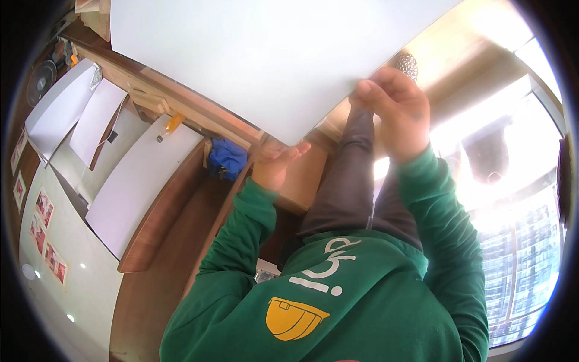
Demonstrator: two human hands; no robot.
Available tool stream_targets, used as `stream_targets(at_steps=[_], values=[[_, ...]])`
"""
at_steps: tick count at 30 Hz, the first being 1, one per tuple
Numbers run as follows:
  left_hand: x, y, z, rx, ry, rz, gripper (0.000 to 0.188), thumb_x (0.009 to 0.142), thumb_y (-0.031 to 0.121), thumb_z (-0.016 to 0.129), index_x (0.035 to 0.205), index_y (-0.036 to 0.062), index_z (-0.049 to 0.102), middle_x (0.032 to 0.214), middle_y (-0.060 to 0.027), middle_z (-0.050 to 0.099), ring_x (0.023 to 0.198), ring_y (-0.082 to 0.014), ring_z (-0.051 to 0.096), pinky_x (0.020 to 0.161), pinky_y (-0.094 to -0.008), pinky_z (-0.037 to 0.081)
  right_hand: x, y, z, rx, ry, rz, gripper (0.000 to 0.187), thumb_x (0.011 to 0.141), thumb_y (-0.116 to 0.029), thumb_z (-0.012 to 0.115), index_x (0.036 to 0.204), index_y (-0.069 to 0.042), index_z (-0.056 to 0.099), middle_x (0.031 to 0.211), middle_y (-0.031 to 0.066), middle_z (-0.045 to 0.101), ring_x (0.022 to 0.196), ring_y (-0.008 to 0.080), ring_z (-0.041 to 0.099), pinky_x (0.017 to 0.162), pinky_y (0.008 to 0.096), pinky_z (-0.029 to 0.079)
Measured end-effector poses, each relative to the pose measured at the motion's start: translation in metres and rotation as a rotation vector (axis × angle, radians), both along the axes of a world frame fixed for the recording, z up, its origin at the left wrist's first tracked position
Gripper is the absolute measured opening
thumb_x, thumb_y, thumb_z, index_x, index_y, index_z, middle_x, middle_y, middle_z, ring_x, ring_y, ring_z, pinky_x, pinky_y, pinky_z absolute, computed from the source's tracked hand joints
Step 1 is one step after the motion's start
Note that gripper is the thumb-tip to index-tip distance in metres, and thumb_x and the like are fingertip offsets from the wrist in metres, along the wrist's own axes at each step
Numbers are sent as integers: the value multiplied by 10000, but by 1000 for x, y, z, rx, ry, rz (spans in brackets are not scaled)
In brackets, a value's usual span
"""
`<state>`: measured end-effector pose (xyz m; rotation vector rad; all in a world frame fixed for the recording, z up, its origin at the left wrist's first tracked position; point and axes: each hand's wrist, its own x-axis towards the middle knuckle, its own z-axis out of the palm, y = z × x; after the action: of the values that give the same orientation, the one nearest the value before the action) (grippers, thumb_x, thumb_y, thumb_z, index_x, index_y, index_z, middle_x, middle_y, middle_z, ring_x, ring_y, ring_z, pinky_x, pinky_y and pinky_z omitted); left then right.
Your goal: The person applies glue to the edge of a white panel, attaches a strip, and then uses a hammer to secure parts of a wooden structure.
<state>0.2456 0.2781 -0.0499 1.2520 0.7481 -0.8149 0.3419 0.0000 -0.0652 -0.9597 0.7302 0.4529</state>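
Observation:
A large white panel spans the top of the head view, with one corner pointing toward me. My right hand is closed on its right edge, thumb on top and fingers bent at the rim. Beside the near corner, my left hand is palm up with its fingers stretched out. Part of that hand lies under the panel's corner, and I cannot tell how firmly it touches. Green sleeves cover both forearms.
Left of the panel runs a wooden frame with a blue cloth bundle. Beyond are an orange-yellow bottle, a white brown-edged shelf and a fan. A bright window stands at right. My patterned shoe shows beyond the panel.

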Motion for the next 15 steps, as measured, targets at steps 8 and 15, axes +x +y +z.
stream_targets(at_steps=[8, 15], values=[[0, -2, -4, -39, -30, 7, 396, 960, 247, 696, 1273, 11, 642, 1140, -107, 703, 1071, -225, 621, 910, -374, 448, -24, 11, -2, -47, 11, 40, 351, 972, -120, 693, 1226, 101, 595, 1039, 134, 718, 940, 175, 707, 854, 291, 586], [2, -3, 5, -95, -101, -47, 491, 933, 363, 720, 1257, 19, 587, 1114, -70, 593, 969, -221, 551, 825, -361, 437, -35, 12, 3, 62, 36, -26, 313, 960, -127, 717, 1216, 39, 647, 1052, 51, 716, 968, 102, 657, 849, 246, 537]])
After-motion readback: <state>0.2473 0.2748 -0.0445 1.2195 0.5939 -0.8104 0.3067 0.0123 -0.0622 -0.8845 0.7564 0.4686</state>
